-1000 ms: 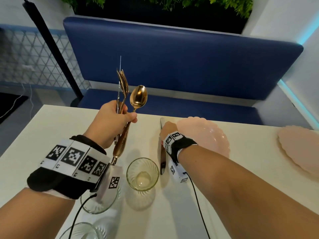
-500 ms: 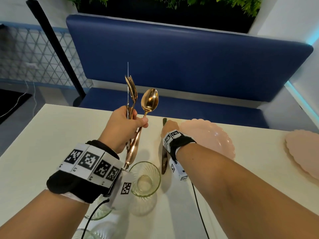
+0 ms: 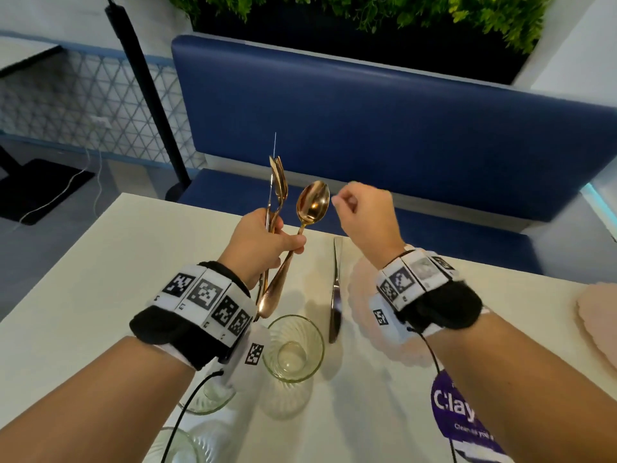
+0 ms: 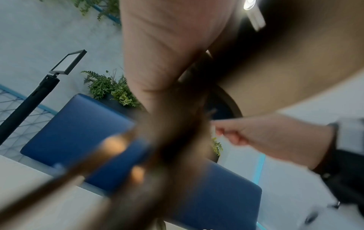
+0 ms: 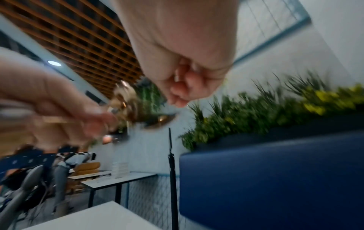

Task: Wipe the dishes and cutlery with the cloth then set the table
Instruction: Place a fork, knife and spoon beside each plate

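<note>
My left hand (image 3: 267, 242) grips a bundle of gold cutlery upright above the white table (image 3: 100, 279): forks (image 3: 279, 177), a thin knife blade and a spoon (image 3: 313, 203) that leans out to the right. My right hand (image 3: 360, 212) hovers just right of the spoon bowl with fingers curled and nothing in it. A gold knife (image 3: 336, 289) lies on the table left of a pink scalloped plate (image 3: 359, 289). In the right wrist view the curled right hand (image 5: 185, 87) sits above the blurred spoon bowl (image 5: 157, 121). The left wrist view shows blurred cutlery handles (image 4: 118, 179).
A ribbed glass bowl (image 3: 293, 349) stands near me below the cutlery, with two more glass pieces (image 3: 207, 396) under my left wrist. A second pink plate (image 3: 597, 315) lies at the far right. A purple packet (image 3: 460, 412) sits under my right forearm. A blue bench (image 3: 400, 145) backs the table.
My right hand let go of the knife on the table and rose up beside the spoon bowl. The knife stays next to the pink plate. My left hand keeps holding the cutlery.
</note>
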